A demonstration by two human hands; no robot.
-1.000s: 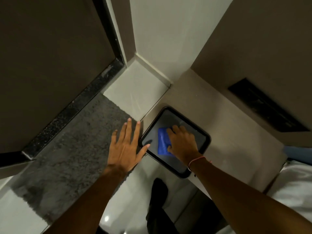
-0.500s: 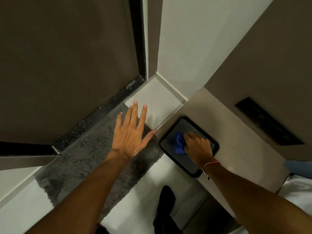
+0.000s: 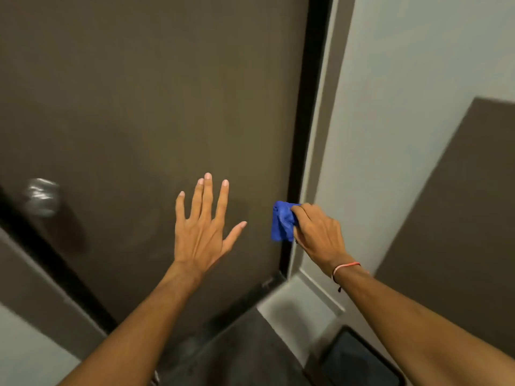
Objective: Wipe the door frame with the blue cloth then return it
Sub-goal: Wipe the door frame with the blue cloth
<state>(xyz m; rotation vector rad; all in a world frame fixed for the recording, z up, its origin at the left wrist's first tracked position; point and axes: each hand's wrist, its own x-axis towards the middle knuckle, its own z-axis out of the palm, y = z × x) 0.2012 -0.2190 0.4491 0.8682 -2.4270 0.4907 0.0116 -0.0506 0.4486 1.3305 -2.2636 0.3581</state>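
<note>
Since the wipe needs a firm pad of fabric: right hand (image 3: 317, 232) has its grip closed around the bunched bright blue cloth (image 3: 282, 222), fingers curled over the back of the wad so the loose front sticks out past the fingertips.
Cloth position: just ahead of the grip, toward the dark strip of the door frame (image 3: 305, 129); looks like it is at or touching the frame's lower stretch, contact itself not clear from this angle.
Why low on the frame: judging by the wrist height, the wipe is likely starting near the bottom and will run upward; a guess only.
Left hand (image 3: 203, 227): grip open, holding nothing, fingers spread flat over the plain dark brown door panel (image 3: 145, 107), well to the side of the cloth grip; probably bracing or steadying the door so it doesn't swing under wiping pressure. Whether the palm actually touches cannot be told.
Round silver door knob (image 3: 41, 196): blurred, far across the door from the cloth grip, not involved.
Black rounded rectangular tray (image 3: 359, 360): below and behind the cloth grip, near the floor by the pale wall (image 3: 404, 93); nothing seen in it, likely the return spot for the cloth.
Thin red thread bracelet (image 3: 345, 267): on the right wrist, behind the grip.
Task stage: cloth in hand, wiping about to begin or just begun; return step not yet done.
</note>
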